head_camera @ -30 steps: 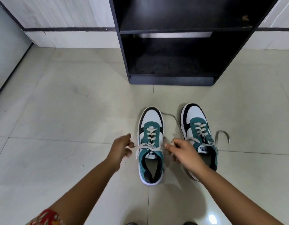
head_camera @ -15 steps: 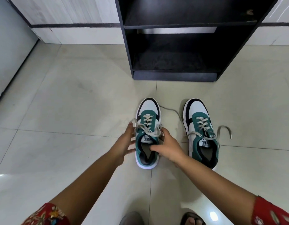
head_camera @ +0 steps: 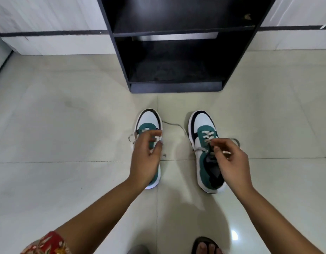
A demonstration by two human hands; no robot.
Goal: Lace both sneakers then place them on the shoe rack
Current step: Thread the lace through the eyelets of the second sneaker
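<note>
From the head view, your left hand (head_camera: 146, 154) hovers over the left sneaker (head_camera: 148, 123), fingers loosely curled and open, gripping nothing. Your right hand (head_camera: 231, 158) pinches a grey lace (head_camera: 199, 149) of the right sneaker (head_camera: 204, 140). Both sneakers stand side by side on the tiled floor (head_camera: 67, 143), toes toward the black shoe rack (head_camera: 177, 87) just ahead. No brand writing on them is readable here.

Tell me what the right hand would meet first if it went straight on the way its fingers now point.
Probably the laces of the right sneaker: the right hand hangs over it, fingers aimed forward and left at them. Depth is unclear.
</note>
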